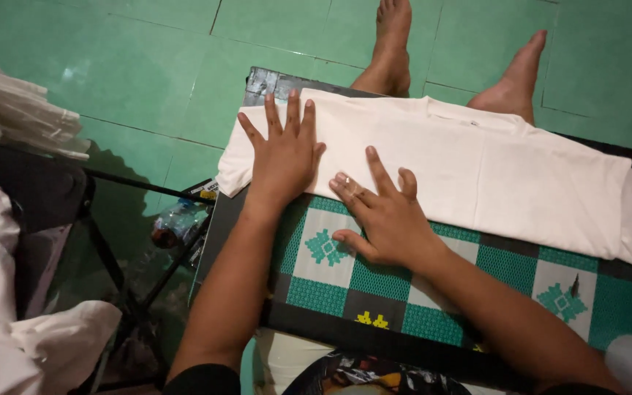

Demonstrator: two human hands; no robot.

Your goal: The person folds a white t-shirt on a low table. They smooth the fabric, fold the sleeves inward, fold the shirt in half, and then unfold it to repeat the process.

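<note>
**Softly Does It: Two Flat Hands on a White Shirt**

Down at the bottom of everything is the green tiled floor (148,66), the biggest thing to see. On it stands a low table with a patterned cloth (345,281) in green, white and black squares. Across the far side of that cloth lies the white shirt (491,175), folded long — one end hangs off the right edge.

Next come the piles. A stack of folded white cloth (16,110) sits at the far left, and loose white cloth (9,307) is heaped lower down beside a dark metal stand (111,241). Two bare feet (455,66) rest on the floor past the table.

Now the hands. The left hand (283,157) lies flat on the left end of the shirt, fingers spread wide, gripping nothing. The right hand (385,216) is flat too, fingers open — its fingertips touch the shirt's near edge and its palm rests on the cloth.

I think the shirt is light, soft and floppy. It would bend and wrinkle easily, so pinching it by an edge or a corner looks best.
</note>
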